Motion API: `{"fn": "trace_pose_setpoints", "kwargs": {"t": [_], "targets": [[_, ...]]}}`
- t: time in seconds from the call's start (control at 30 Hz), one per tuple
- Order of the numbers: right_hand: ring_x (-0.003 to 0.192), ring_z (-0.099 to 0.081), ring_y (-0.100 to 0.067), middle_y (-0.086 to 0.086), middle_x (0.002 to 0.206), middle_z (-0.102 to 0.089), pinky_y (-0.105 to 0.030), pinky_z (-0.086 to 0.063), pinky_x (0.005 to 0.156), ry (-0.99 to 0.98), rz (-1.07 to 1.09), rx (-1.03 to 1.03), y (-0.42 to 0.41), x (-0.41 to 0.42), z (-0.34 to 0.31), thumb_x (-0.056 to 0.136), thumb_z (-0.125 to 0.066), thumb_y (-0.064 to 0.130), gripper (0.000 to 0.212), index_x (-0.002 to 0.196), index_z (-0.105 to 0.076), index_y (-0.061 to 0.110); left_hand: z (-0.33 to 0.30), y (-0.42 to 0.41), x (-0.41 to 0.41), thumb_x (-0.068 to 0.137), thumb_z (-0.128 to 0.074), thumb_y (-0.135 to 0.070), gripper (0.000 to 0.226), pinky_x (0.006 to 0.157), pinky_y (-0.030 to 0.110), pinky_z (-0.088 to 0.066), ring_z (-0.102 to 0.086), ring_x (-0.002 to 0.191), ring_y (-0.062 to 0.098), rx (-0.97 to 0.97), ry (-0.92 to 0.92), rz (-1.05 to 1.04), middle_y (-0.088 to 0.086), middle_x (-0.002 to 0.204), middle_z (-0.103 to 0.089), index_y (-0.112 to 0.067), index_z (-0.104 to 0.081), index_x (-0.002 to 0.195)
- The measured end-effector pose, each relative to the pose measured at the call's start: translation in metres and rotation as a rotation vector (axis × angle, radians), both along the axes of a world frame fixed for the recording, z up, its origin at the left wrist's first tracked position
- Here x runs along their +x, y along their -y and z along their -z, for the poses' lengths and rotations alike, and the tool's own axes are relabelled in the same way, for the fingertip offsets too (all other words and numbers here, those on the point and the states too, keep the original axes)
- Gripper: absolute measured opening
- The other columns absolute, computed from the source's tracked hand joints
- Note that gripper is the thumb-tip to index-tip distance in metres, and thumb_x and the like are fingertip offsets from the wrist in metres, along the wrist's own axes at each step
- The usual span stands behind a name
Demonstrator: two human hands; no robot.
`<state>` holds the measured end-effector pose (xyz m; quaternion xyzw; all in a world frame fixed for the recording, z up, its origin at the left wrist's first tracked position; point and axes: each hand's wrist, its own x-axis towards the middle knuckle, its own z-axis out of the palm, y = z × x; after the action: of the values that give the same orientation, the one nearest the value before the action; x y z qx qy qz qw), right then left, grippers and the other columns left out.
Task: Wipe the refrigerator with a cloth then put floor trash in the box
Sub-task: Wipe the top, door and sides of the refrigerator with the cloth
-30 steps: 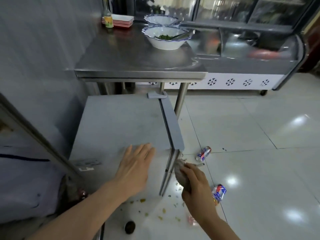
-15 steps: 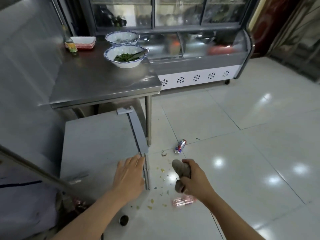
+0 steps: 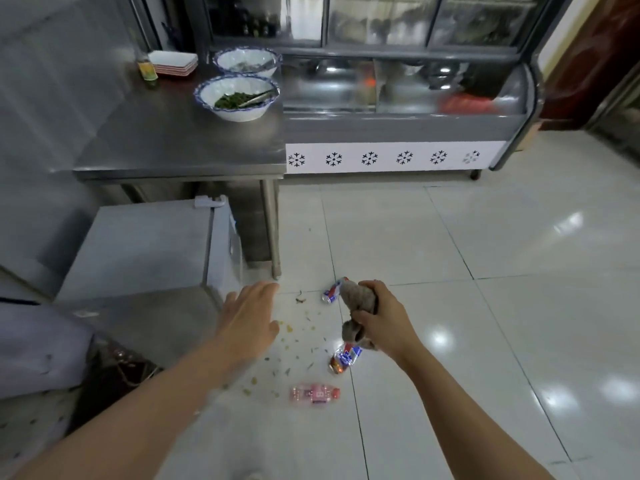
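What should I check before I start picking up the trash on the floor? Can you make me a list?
1. Cloth put down: not ok, the right hand grips it bunched up.
2. A free hand: ok, the left hand is open, holds nothing.
3. Trash in sight: ok, two crushed cans, a pink bottle and small scraps lie on the tiles.
4. Box for trash: cannot tell, no box is in view.
5. Refrigerator door shut: ok, it looks closed.
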<state>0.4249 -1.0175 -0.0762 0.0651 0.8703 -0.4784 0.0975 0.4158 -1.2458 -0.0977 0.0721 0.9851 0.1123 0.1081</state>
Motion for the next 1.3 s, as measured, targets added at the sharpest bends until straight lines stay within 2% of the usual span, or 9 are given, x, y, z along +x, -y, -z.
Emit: {"fn": "trace_pose_setpoints", "kwargs": {"t": [0.1,0.27,0.47,0.57,0.73,0.87,1.03,1.2,1.3], "targets": [[0.087,-0.052,-0.013,0.0,0.106,-0.057,-0.01,-0.035,0.059,0.011,-0.061,0.005,-0.013,-0.028,0.003,0.08,-0.058,0.001,0.043,0.119,-0.051,0.017,-0.002,-0.014,-0.016,0.089,-0.052,-0.027,0.063,0.112,0.04,-0.021,-0.027,0.137,0.02,0.051,0.002,-0.07,0.0,0.151,-0.028,-0.019,-0.022,0.144],[0.097,-0.055,-0.02,-0.003,0.111,-0.057,-0.026,-0.043,0.077,-0.019,-0.185,-0.002,-0.01,-0.088,0.005,0.082,-0.062,0.005,0.043,0.122,-0.051,0.015,0.004,-0.022,-0.06,0.092,-0.048,-0.033,0.061,0.114,0.041,-0.019,-0.024,0.139,0.02,0.09,0.027,-0.212,0.001,0.152,-0.026,-0.019,-0.021,0.145],[0.08,-0.052,-0.003,0.007,0.094,-0.055,-0.006,-0.041,0.059,-0.01,-0.341,-0.009,0.019,-0.159,0.015,0.086,-0.061,0.007,0.036,0.119,-0.05,0.017,0.01,-0.011,-0.101,0.091,-0.05,-0.036,0.062,0.112,0.043,-0.025,-0.03,0.137,0.022,0.115,0.008,-0.366,0.003,0.15,-0.032,-0.017,-0.023,0.144],[0.089,-0.054,-0.012,0.004,0.1,-0.055,-0.01,-0.04,0.068,0.002,-0.425,-0.025,0.042,-0.187,0.016,0.088,-0.059,0.008,0.033,0.118,-0.048,0.017,0.007,0.002,-0.111,0.09,-0.051,-0.035,0.057,0.106,0.039,-0.033,-0.041,0.127,0.023,0.105,-0.031,-0.443,0.004,0.142,-0.041,-0.017,-0.03,0.14],[0.09,-0.053,-0.014,0.002,0.102,-0.054,-0.01,-0.038,0.062,0.032,-0.623,-0.021,0.082,-0.245,0.024,0.086,-0.056,0.002,0.033,0.11,-0.046,0.022,0.011,0.02,-0.127,0.089,-0.053,-0.033,0.049,0.099,0.037,-0.037,-0.047,0.117,0.023,0.074,-0.031,-0.629,0.003,0.131,-0.048,-0.018,-0.036,0.132],[0.097,-0.055,-0.019,0.0,0.104,-0.055,-0.023,-0.042,0.073,0.034,-0.814,0.02,0.109,-0.291,0.034,0.086,-0.055,0.002,0.034,0.116,-0.048,0.016,0.021,0.016,-0.139,0.087,-0.057,-0.029,0.055,0.103,0.041,-0.036,-0.045,0.122,0.027,0.094,-0.062,-0.817,0.009,0.134,-0.048,-0.011,-0.037,0.135],[0.108,-0.056,-0.025,-0.008,0.112,-0.059,-0.039,-0.044,0.096,0.012,-1.064,0.071,0.119,-0.338,0.045,0.085,-0.061,0.004,0.039,0.122,-0.048,0.01,0.026,-0.019,-0.151,0.085,-0.06,-0.029,0.054,0.1,0.04,-0.04,-0.05,0.118,0.024,0.04,-0.065,-1.149,0.004,0.13,-0.051,-0.016,-0.039,0.133],[0.103,-0.057,-0.019,-0.001,0.101,-0.057,-0.031,-0.044,0.092,0.016,-1.244,0.04,0.11,-0.372,0.058,0.086,-0.062,0.004,0.037,0.12,-0.049,0.011,0.035,-0.063,-0.158,0.086,-0.059,-0.027,0.061,0.108,0.04,-0.032,-0.041,0.129,0.024,0.035,-0.051,-1.338,0.006,0.142,-0.043,-0.016,-0.032,0.14],[0.097,-0.055,-0.014,0.001,0.1,-0.056,-0.026,-0.044,0.088,0.028,-1.285,0.017,0.113,-0.383,0.069,0.086,-0.062,0.003,0.039,0.122,-0.049,0.012,0.045,-0.078,-0.165,0.086,-0.06,-0.029,0.065,0.108,0.039,-0.03,-0.041,0.128,0.025,0.06,-0.066,-1.42,0.007,0.142,-0.043,-0.015,-0.03,0.142]]}}
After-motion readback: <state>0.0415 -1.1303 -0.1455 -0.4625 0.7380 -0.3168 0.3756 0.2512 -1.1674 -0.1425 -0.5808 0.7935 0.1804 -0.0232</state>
